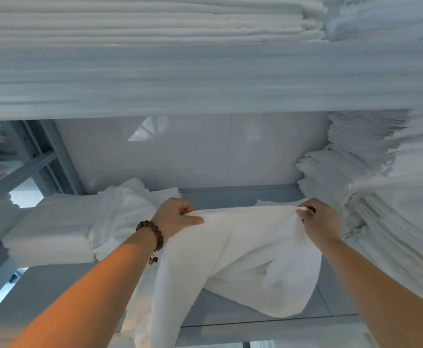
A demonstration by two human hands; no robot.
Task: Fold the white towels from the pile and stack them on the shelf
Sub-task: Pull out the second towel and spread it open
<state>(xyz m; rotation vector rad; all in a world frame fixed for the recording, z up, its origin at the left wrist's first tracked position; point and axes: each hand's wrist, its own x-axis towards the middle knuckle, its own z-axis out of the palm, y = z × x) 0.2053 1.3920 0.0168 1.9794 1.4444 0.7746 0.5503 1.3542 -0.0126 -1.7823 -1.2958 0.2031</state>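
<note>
Pinching the white towel (243, 252) top edge, left hand (174, 217) and right hand (317, 221), cloth hanging below.

Looks like a linen storeroom: metal shelves (230, 194) loaded with stacks of folded white towels (49, 232), against a glossy tiled wall (205, 151).

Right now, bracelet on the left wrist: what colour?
The bracelet is dark brown beads; head view shows it best.

Nothing here can be read — no text, label, brand or number.
</note>
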